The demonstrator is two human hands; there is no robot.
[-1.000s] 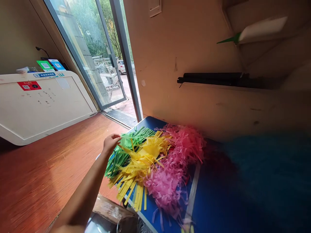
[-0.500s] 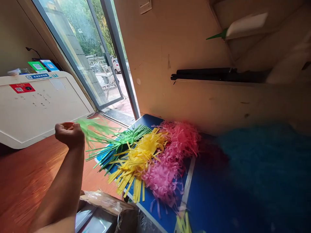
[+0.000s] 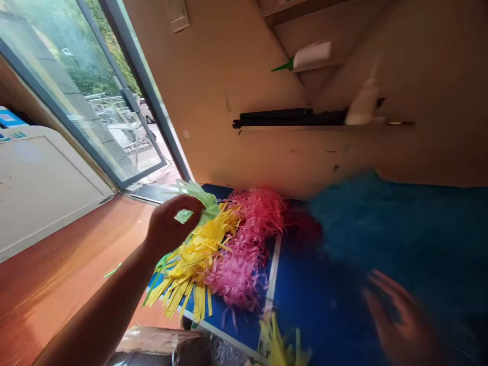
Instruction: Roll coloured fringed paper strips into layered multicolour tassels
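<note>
My left hand (image 3: 173,223) pinches pale green paper strips (image 3: 204,198) between thumb and fingers, over the left end of the blue table (image 3: 316,300). Just beneath it lie yellow paper strips (image 3: 202,241), some straight and some crumpled. Pink shredded paper (image 3: 240,277) and a redder pink heap (image 3: 265,208) sit to their right. My right hand (image 3: 400,317), blurred, is low on the right above the table, fingers apart and nothing visible in them. Behind it spreads a dark blue-green heap (image 3: 400,229), its material too blurred to tell.
A wooden wall ledge (image 3: 297,128) holds black rods (image 3: 278,117) and a white bottle (image 3: 362,104). A second bottle with a green nozzle (image 3: 310,56) rests above. A cardboard box (image 3: 152,340) stands below the table's front edge. The glass door (image 3: 80,76) is at the left.
My left hand has swung right with the green strips, from beyond the table's left end to over it. My right hand has come into view. The camera has turned to the right.
</note>
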